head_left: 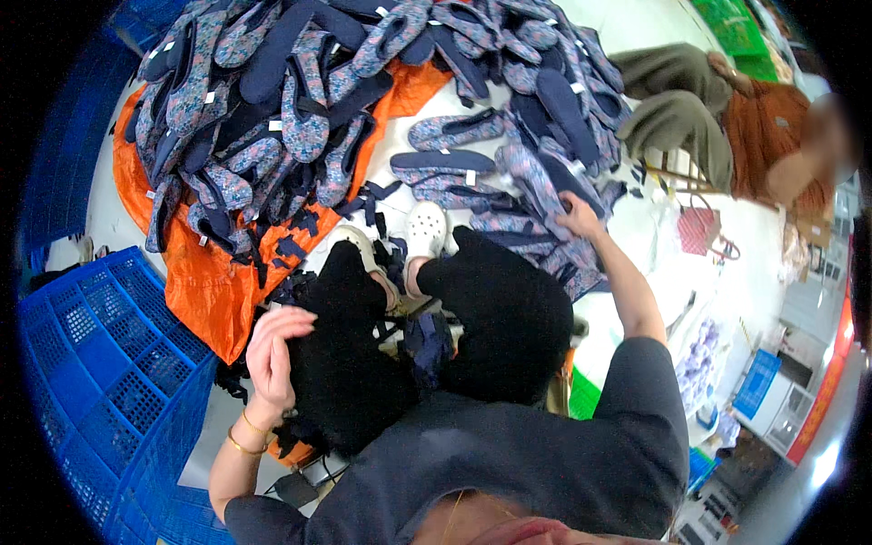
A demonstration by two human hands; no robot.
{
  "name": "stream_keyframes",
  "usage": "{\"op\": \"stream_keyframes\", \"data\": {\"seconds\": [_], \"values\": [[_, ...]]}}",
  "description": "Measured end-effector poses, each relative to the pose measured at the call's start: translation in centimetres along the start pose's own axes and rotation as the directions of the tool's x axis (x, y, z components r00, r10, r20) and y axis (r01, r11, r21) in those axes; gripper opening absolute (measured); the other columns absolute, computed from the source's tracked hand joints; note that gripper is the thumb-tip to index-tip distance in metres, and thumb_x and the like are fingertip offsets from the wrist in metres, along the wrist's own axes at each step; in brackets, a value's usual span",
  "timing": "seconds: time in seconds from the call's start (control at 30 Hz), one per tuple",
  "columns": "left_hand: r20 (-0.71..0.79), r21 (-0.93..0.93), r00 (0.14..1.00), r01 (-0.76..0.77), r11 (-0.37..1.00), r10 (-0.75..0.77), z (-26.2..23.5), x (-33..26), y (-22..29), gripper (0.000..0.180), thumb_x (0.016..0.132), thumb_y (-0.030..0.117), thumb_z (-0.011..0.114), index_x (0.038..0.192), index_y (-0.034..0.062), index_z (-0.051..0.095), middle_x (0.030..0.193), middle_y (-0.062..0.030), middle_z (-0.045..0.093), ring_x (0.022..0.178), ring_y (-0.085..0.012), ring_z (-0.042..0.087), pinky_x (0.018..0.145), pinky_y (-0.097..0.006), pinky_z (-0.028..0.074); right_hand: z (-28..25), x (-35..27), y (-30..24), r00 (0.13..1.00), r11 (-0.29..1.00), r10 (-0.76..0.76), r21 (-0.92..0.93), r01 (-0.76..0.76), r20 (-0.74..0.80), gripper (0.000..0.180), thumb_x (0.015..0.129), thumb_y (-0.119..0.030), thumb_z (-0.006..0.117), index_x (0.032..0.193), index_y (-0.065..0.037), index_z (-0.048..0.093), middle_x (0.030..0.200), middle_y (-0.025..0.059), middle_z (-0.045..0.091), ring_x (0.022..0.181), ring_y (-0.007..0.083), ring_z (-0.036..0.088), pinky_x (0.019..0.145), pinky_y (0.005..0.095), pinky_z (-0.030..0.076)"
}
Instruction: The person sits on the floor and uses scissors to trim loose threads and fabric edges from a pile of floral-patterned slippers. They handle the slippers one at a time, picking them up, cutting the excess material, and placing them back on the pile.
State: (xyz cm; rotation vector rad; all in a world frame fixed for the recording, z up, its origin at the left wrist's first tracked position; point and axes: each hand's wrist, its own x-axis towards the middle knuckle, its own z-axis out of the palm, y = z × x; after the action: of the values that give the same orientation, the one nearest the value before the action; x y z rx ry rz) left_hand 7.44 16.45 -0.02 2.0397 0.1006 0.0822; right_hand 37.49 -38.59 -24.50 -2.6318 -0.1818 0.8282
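To the front right, my right hand [581,218] grips the near end of a floral slipper [533,186] in blue and pink, slightly blurred. Its thumb and fingers are closed on the edge, and part of the grip is hidden. More slippers lie under and around it, among them one showing a navy sole [442,163]. My left hand [271,354] is raised beside my left knee with its fingers stretched out and nothing in them. Beyond my feet a large heap of matching slippers [304,109] spreads across the floor, many with small white tags.
An orange sheet [211,300] lies under the left heap. Blue plastic crates [109,336] stand at my left. Dark fabric scraps [372,204] are strewn near my white clogs [427,227]. At the right sits another person in brown [767,127], near a red-and-white handbag [698,229].
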Motion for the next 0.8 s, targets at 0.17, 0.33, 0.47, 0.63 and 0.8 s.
{"op": "stream_keyframes", "data": {"seconds": [0.17, 0.33, 0.47, 0.63, 0.8], "values": [[-0.054, -0.004, 0.998, -0.014, 1.000, 0.014, 0.9, -0.6, 0.6, 0.032, 0.098, 0.012, 0.038, 0.092, -0.0042, 0.065, 0.102, -0.0155, 0.068, 0.104, -0.0296, 0.060, 0.098, -0.039, 0.041, 0.1, 0.6, -0.7, 0.994, 0.988, -0.067, 0.135, 0.079, -0.086, 0.049, 0.066, -0.027, 0.077, 0.102, 0.002, 0.061, 0.090, 0.0059, 0.064, 0.080, 0.0154, 0.059, 0.077, 0.0306, 0.048], [-0.156, -0.022, 0.987, -0.043, 0.999, 0.039, 1.5, -2.1, 1.0, 0.023, 0.098, 0.008, 0.046, 0.094, -0.0042, 0.066, 0.101, -0.0129, 0.069, 0.100, -0.0258, 0.062, 0.094, -0.036, 0.044, 0.6, -2.6, -1.8, 0.996, 0.991, 0.079, 0.108, -0.083, 0.046, 0.037, 0.069, -0.026, 0.073, 0.091, 0.002, 0.063, 0.083, 0.0064, 0.066, 0.079, 0.0154, 0.060, 0.073, 0.0305, 0.047], [-0.241, 0.187, 0.948, -0.163, 0.969, 0.206, 2.0, -1.1, 3.3, 0.015, 0.093, 0.005, 0.056, 0.100, -0.0027, 0.067, 0.101, -0.0130, 0.068, 0.100, -0.0253, 0.062, 0.094, -0.035, 0.044, -1.2, -5.7, -4.1, 0.995, 0.683, 0.082, 0.723, -0.102, 0.064, 0.023, 0.081, -0.024, 0.070, 0.088, -0.003, 0.067, 0.076, 0.0024, 0.065, 0.065, 0.0120, 0.057, 0.062, 0.0291, 0.046], [-0.138, 0.197, 0.915, -0.349, 0.916, 0.378, 4.5, 2.1, 8.7, 0.030, 0.087, 0.011, 0.066, 0.115, 0.0005, 0.063, 0.116, -0.0125, 0.063, 0.110, -0.0267, 0.057, 0.096, -0.036, 0.043, -7.6, -14.4, -16.9, 0.994, 0.260, -0.031, 0.959, 0.112, -0.107, 0.017, 0.090, -0.025, 0.063, 0.079, -0.012, 0.063, 0.065, -0.0057, 0.060, 0.047, 0.0029, 0.048, 0.037, 0.0193, 0.026], [0.002, 0.166, 0.780, -0.617, 0.769, 0.626, 7.6, 4.3, 13.7, 0.046, 0.083, 0.018, 0.072, 0.125, 0.0047, 0.059, 0.128, -0.0114, 0.056, 0.121, -0.0273, 0.049, 0.102, -0.037, 0.039, -7.6, -22.9, -26.8, 0.991, 0.088, -0.131, 0.996, 0.019, -0.008, 0.023, 0.096, -0.028, 0.056, 0.081, -0.012, 0.064, 0.066, -0.0061, 0.060, 0.045, 0.0017, 0.047, 0.034, 0.0173, 0.022]]}}
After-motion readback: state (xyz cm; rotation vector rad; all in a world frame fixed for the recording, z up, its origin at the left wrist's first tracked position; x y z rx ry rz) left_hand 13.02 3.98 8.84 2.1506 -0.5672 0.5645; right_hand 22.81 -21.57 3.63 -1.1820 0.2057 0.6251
